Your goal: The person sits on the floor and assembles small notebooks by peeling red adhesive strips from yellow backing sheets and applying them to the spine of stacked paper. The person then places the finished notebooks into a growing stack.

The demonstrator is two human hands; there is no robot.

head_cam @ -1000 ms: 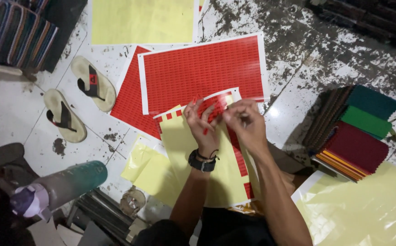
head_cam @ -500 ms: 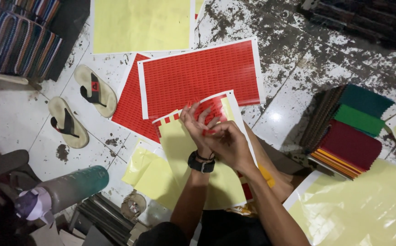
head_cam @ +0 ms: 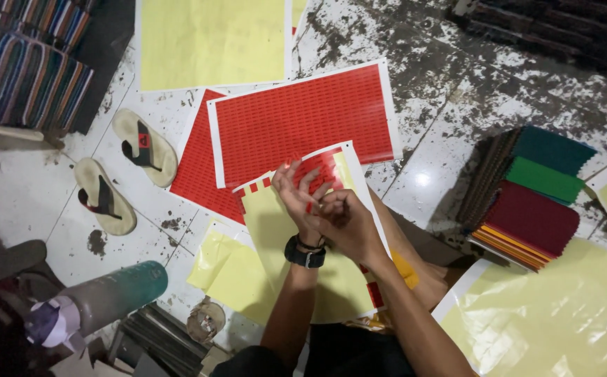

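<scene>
Small red sticker (head_cam: 309,207) pinched at the fingertips over the part-peeled sheet (head_cam: 296,237) on the lap, yellow backing mostly bare. Left hand (head_cam: 302,199) has fingers spread, just thumb and fingertip closed on it; right hand (head_cam: 345,223) curls tight alongside. Risk: the sticker folds and sticks to itself or to skin. Full red sheet (head_cam: 303,119) lies on the floor beyond.
</scene>
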